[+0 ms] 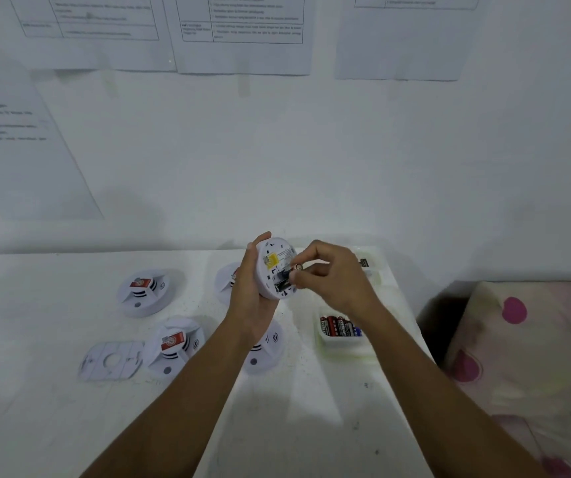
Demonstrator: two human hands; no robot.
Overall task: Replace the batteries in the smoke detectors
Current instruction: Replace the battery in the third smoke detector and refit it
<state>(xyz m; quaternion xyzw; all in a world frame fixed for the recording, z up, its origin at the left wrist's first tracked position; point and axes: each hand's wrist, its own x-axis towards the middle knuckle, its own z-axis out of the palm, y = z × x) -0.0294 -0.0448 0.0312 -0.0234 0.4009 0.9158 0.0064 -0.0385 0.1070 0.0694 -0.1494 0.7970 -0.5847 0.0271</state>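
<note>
The left hand (pixel 253 288) grips a round white smoke detector (pixel 274 267) by its edge, fingers curled behind it and thumb along the near rim, tilting its back toward the camera. A yellow label and a dark battery compartment (pixel 282 283) show on that back. The right hand (pixel 335 276) is closed in a pinch on a single battery (pixel 298 267), whose metal end sits just above the compartment, touching or almost touching the detector; whether it is seated cannot be told.

Just behind the left hand, another detector (pixel 223 281) lies partly hidden on the white table (pixel 53 305). Under the left forearm a third detector (pixel 266 348) rests face up. Further left of that hand are two more: one with a red tag (pixel 146 291) on the far side, and a nearer one (pixel 177 343), also with a red tag. Beside the nearer one, on its left, lies a flat mounting plate (pixel 111 360).

Below the right wrist stands a small white tray (pixel 341 343) holding a row of red-and-black batteries. Beyond the right hand, a pale container (pixel 373 270) sits at the table's back edge, its contents unclear. To the right of the right arm, off the table, is a cushion (pixel 518 339) with pink spots. Printed sheets (pixel 242 32) hang on the wall above.
</note>
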